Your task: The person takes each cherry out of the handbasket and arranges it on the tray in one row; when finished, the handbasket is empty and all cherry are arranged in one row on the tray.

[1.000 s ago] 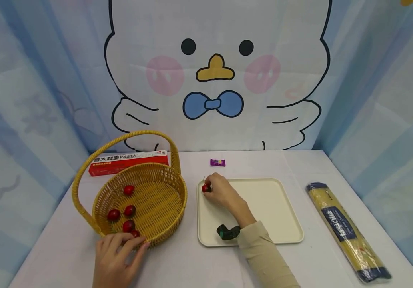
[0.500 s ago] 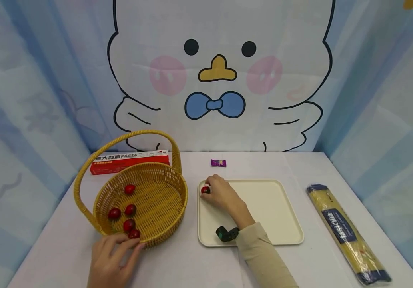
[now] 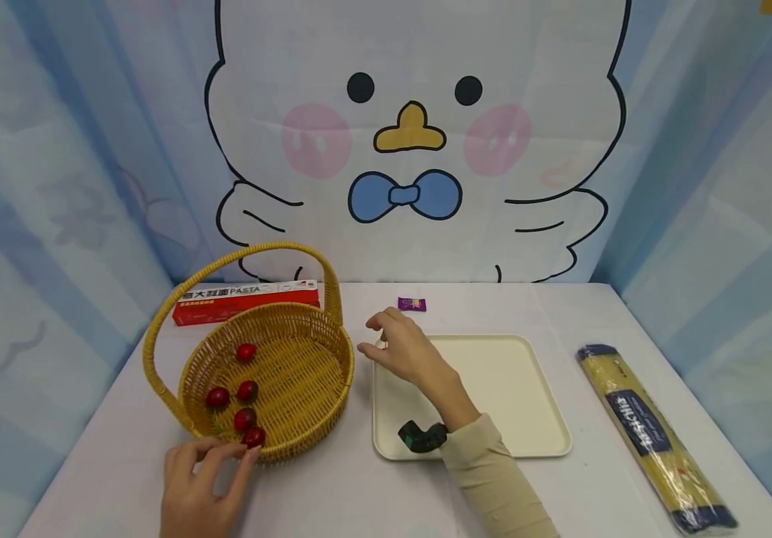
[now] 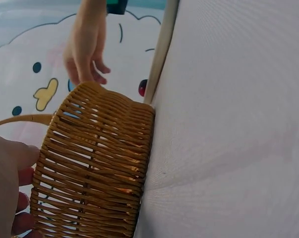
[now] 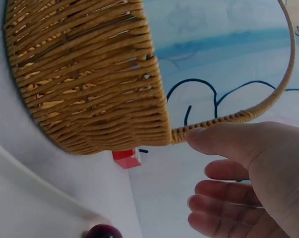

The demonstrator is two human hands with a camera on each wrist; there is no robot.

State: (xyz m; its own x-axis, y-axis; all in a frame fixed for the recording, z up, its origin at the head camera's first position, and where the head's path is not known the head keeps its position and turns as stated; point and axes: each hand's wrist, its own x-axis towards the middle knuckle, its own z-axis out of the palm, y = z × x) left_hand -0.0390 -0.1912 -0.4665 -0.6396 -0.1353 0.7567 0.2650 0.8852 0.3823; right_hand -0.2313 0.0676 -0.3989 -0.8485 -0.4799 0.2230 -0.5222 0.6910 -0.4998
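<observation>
My left hand [image 3: 199,486] is at the near rim of the wicker basket [image 3: 318,400], its thumb outside and its fingers passing behind the rim in the left wrist view. Inside the basket lie several dark red cherries [image 3: 217,397]. My right hand [image 3: 404,350] hovers over the far left corner of the cream tray [image 3: 480,396], thumb and fingers spread with nothing between them. One cherry [image 4: 143,88] sits by the tray's edge in the left wrist view; the same cherry [image 5: 103,231] shows partly in the right wrist view. In the head view my right hand hides it.
A red pasta box [image 3: 246,302] lies behind the basket, whose arched handle [image 3: 153,359] rises high. Beyond the tray is a small purple wrapped candy [image 3: 412,304]. A long pasta packet [image 3: 655,437] lies at the right. A printed cloth [image 3: 406,239] backs the table.
My right hand has let go of the cherry at the tray's far left corner and spread its fingers. My left hand has shifted slightly left along the basket rim.
</observation>
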